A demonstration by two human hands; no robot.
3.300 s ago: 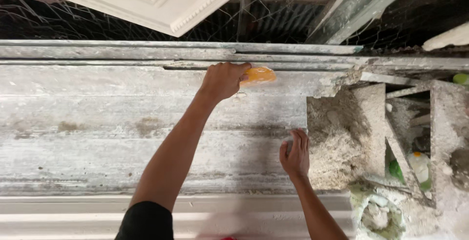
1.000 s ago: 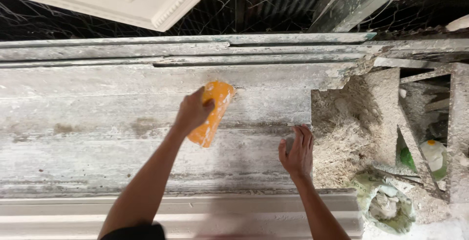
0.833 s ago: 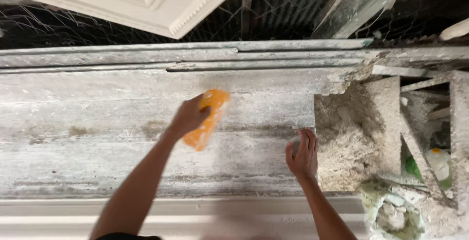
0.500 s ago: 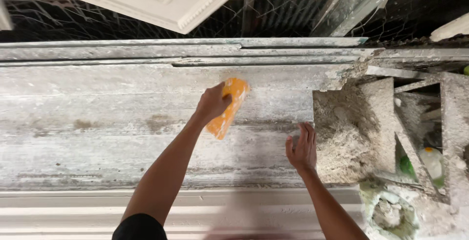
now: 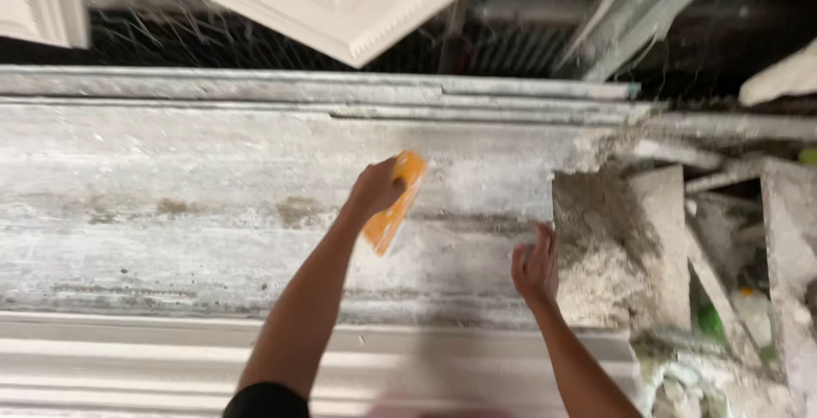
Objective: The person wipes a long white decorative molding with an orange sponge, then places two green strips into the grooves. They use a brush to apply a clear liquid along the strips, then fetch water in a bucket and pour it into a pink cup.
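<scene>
My left hand (image 5: 375, 190) grips a flat orange scraper-like tool (image 5: 394, 203) and presses it on a long grey-white plaster-caked mould surface (image 5: 170, 214). The tool lies slanted, its upper end toward the far edge. My right hand (image 5: 535, 266) rests flat with fingers apart on the same surface, close to its broken right end (image 5: 613, 248). It holds nothing.
A white ornate cornice panel (image 5: 340, 1) leans overhead at the back. White moulded strips (image 5: 128, 358) run along the near edge. Rubble, plaster chunks and green scraps (image 5: 723, 299) lie at the right. Metal rails (image 5: 340, 94) border the far side.
My left hand has swept the orange tool down from the far edge and back and forth over the middle of the surface. My right hand has stayed planted near the broken end.
</scene>
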